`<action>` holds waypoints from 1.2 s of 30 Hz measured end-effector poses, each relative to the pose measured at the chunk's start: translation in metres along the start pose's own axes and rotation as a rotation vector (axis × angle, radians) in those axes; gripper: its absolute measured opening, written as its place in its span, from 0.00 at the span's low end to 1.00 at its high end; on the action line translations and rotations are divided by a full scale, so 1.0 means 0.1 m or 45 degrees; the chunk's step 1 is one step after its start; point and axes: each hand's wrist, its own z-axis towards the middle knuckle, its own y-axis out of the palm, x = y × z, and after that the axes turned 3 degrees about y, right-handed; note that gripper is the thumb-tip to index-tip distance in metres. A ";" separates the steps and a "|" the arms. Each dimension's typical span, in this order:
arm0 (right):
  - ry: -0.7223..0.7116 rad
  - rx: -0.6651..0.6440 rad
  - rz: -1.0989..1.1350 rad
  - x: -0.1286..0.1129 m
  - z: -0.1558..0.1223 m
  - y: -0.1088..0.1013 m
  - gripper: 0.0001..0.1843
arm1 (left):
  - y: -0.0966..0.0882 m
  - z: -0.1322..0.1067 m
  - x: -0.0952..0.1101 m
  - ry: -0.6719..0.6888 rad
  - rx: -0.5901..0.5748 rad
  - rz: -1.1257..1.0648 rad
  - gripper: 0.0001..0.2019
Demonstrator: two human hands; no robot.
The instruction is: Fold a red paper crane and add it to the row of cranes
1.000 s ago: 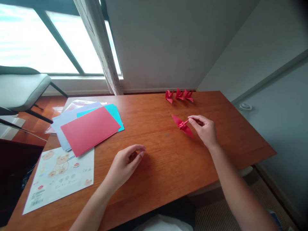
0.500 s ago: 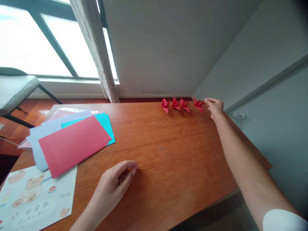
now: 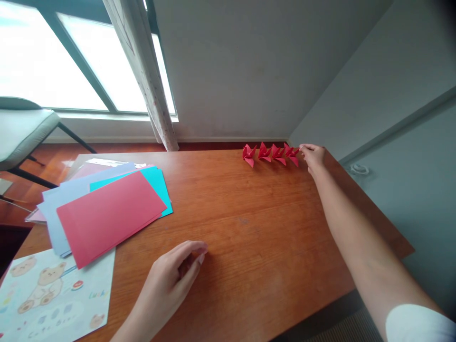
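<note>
Several red folded-paper cranes stand in a row along the table's far edge. At the row's right end, the fingertips of my right hand [image 3: 313, 156] pinch the edge of the last paper crane [image 3: 291, 155], which sits close beside its neighbour [image 3: 278, 154]. Farther left in the row are another crane [image 3: 264, 152] and the leftmost crane [image 3: 248, 155]. My left hand [image 3: 174, 273] rests low over the near part of the table, fingers curled and the thumb close to the index finger. Nothing shows between them.
Red paper sheets [image 3: 110, 216] lie on blue sheets [image 3: 164, 192] and pale lilac sheets [image 3: 53, 228] at the left of the wooden table [image 3: 228, 247]. A bear-printed sheet [image 3: 81, 308] is nearer me. A chair [image 3: 24, 135] stands beyond; walls border the back and right.
My right hand has moved the rightmost crane left, closing the gap to the other cranes. My left hand stays nearly in place. The view has shifted slightly.
</note>
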 end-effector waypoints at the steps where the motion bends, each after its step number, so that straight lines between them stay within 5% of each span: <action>1: -0.004 0.002 -0.007 0.01 0.00 0.01 0.12 | 0.00 0.01 0.01 0.007 0.005 0.001 0.09; 36: -0.076 0.078 -0.186 0.24 0.01 0.11 0.12 | 0.01 0.02 -0.02 -0.024 -0.008 0.013 0.09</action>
